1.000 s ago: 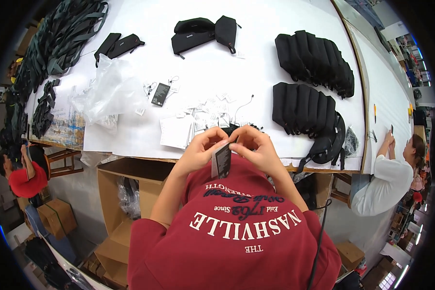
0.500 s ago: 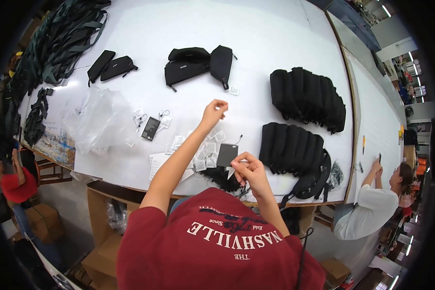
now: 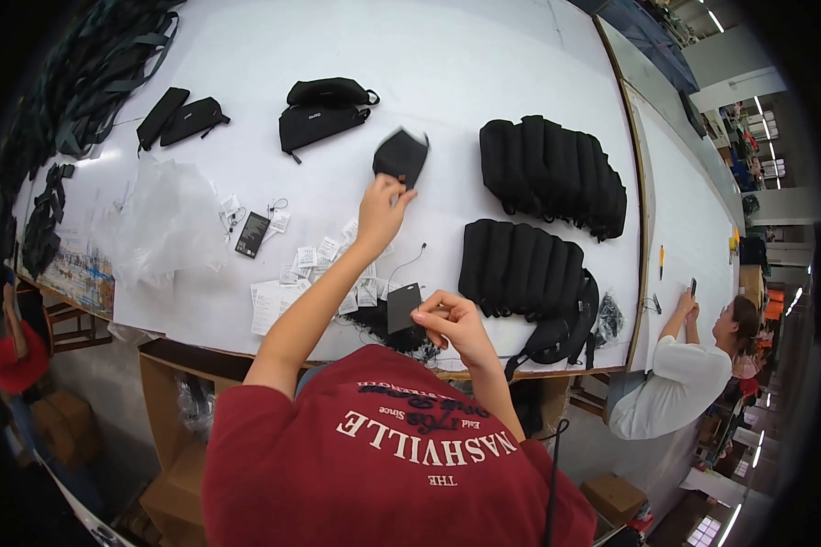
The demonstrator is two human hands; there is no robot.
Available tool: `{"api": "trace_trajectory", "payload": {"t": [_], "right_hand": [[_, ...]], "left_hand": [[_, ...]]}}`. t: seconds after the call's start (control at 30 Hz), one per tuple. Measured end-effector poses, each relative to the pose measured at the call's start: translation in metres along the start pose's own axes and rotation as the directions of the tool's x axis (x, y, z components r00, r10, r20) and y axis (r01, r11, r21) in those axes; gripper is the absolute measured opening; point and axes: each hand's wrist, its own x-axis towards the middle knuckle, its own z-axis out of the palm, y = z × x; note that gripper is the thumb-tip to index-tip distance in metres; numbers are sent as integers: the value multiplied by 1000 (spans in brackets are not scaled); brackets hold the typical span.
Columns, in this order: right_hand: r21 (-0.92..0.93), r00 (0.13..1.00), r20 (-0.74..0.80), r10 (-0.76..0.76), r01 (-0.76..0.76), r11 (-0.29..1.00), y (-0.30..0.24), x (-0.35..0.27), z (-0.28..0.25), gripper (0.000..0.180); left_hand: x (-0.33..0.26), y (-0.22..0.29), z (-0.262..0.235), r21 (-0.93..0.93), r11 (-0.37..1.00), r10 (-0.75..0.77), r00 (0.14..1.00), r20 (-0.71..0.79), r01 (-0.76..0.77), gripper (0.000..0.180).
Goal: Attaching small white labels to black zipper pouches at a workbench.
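My left hand (image 3: 383,214) pinches the near end of a black zip pouch (image 3: 400,157), which hangs tilted over the white table. Lower and to the right, my right hand (image 3: 454,330) holds a dark hang tag (image 3: 404,308) between thumb and fingers; its thin string runs up toward the table's middle. Two more black pouches (image 3: 324,118) lie together beyond my left hand. Small white labels (image 3: 315,260) are strewn under and beside my left forearm. A black tangle of strings (image 3: 388,330) lies partly hidden behind the tag at the table's near edge.
Two rows of black pouches (image 3: 552,173) stand packed at the right. Left of the labels are another dark tag (image 3: 253,234) and a clear plastic bag (image 3: 164,228). Dark straps (image 3: 82,73) pile up far left. A person in white (image 3: 675,387) sits at the right-hand table.
My left hand has taken hold of the right pouch of the far group and drawn it nearer, apart from the other two. The right hand still holds the tag. The view has shifted slightly.
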Motion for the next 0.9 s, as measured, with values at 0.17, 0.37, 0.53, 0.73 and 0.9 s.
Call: {"api": "trace_trajectory", "payload": {"t": [0.17, 0.37, 0.53, 0.73, 0.9], "right_hand": [[-525, 879, -323, -351, 142, 839, 30, 10, 8, 12], [-806, 802, -216, -558, 176, 565, 52, -7, 23, 9], [-858, 819, -180, -544, 140, 495, 65, -25, 34, 10], [-875, 765, -114, -634, 224, 429, 66, -36, 38, 9], [-827, 722, -37, -691, 366, 426, 75, -39, 36, 11]], "left_hand": [[-73, 48, -75, -446, 690, -318, 792, 521, 571, 19], [-120, 68, -115, -373, 419, -409, 539, 737, 828, 22], [-133, 70, -123, -302, 693, -347, 670, 656, 654, 16], [-142, 82, -135, -230, 836, -290, 756, 587, 499, 14], [-154, 72, -139, -290, 880, -167, 816, 554, 377, 13]]}}
